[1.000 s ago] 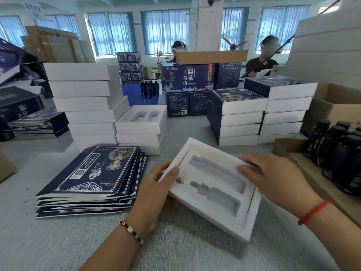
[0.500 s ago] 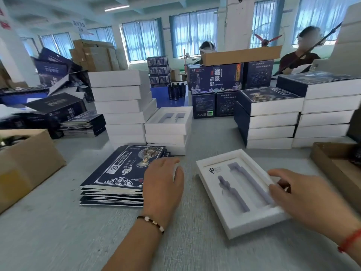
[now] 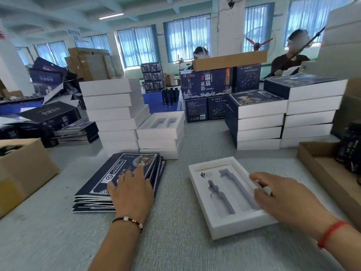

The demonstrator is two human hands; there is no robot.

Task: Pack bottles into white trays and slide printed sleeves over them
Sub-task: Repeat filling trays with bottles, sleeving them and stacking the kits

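Note:
A white tray (image 3: 203,194) with two empty bottle-shaped slots lies flat on the grey table in front of me. My right hand (image 3: 285,198) rests over its right edge with relaxed fingers, holding nothing. My left hand (image 3: 132,190) lies flat on the top of a stack of flat dark-blue printed sleeves (image 3: 109,173) to the left of the tray. Dark bottles (image 3: 349,149) stand in an open cardboard box (image 3: 320,169) at the right edge.
Stacks of white trays (image 3: 115,114) and a shorter stack with an open tray (image 3: 160,130) stand behind the sleeves. Sleeved blue-and-white boxes (image 3: 257,118) pile up at the back right. A cardboard box (image 3: 25,169) sits at the left. Two people work across the table.
The tray went from tilted in both hands to lying flat on the table. My left hand let go of it and moved left onto the sleeve stack. The view swung left.

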